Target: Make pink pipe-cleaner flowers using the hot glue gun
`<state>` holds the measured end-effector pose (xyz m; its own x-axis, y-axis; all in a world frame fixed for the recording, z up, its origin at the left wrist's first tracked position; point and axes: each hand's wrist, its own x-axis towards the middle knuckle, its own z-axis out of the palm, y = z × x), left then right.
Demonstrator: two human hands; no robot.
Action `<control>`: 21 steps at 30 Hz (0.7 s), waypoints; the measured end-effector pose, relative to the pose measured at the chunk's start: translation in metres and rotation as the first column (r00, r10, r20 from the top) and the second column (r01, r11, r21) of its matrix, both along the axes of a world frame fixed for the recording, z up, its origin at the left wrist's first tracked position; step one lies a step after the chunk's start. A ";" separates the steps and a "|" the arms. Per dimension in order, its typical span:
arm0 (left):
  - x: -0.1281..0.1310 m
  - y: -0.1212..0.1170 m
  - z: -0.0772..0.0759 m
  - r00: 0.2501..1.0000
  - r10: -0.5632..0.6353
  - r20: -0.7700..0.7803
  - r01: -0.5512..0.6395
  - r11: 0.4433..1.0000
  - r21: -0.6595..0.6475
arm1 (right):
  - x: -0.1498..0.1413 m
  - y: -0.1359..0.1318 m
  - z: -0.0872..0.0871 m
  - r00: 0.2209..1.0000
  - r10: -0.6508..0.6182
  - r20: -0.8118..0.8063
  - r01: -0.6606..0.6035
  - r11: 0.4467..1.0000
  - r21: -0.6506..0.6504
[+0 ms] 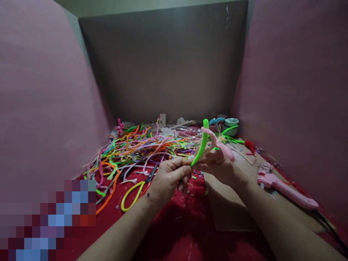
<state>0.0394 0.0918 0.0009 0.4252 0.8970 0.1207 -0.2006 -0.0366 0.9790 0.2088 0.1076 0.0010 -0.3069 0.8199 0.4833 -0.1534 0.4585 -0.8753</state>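
Observation:
My left hand (174,174) is closed, its thumb and fingers pinching the lower end of a bright green pipe-cleaner leaf (202,143). The leaf stands up and curves to the right at its top. Right beside it is a pink pipe-cleaner flower (224,148) with curled petals spreading to the right. My right hand (217,165) is closed around the lower part of the flower, close to the left fingertips. Its fingers are partly hidden behind the flower and the leaf. Both hands are raised above the red cloth (174,232).
A big tangle of coloured pipe cleaners (141,148) lies at the left and back. Yellow-handled scissors (133,195) rest near my left wrist. At the right, a pink glue gun (285,190) lies on a cardboard sheet (231,214). A teal-lidded jar (231,127) stands behind.

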 end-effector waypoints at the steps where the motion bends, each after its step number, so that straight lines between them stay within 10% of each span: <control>1: -0.001 0.001 0.000 0.999 -0.039 0.007 0.039 0.999 -0.021 | 0.003 0.000 0.002 0.998 -0.002 0.060 0.000 0.999 0.036; 6: -0.009 0.009 0.002 0.965 -0.256 0.058 0.261 0.956 -0.134 | 0.005 -0.004 0.007 0.974 -0.013 0.227 -0.014 0.993 0.120; 10: -0.011 0.012 0.006 0.962 -0.256 -0.095 0.247 0.964 -0.095 | -0.006 -0.001 -0.005 0.999 -0.028 0.015 0.028 1.000 -0.013; 13: -0.007 0.009 0.005 0.920 0.051 -0.388 0.043 0.972 0.230 | -0.014 0.002 -0.009 0.992 -0.081 -0.100 0.077 0.996 -0.046; 17: -0.004 0.005 -0.007 0.642 0.586 -0.495 0.033 0.624 0.781 | -0.019 -0.002 -0.004 0.962 -0.272 -0.013 0.272 0.962 0.018; 19: -0.003 0.006 -0.012 0.578 0.662 -0.478 0.082 0.536 0.840 | -0.021 -0.004 -0.002 0.949 -0.309 0.063 0.309 0.951 0.015; 21: -0.003 0.007 -0.014 0.602 0.642 -0.475 0.032 0.575 0.818 | -0.023 -0.005 -0.004 0.947 -0.306 0.097 0.307 0.952 0.005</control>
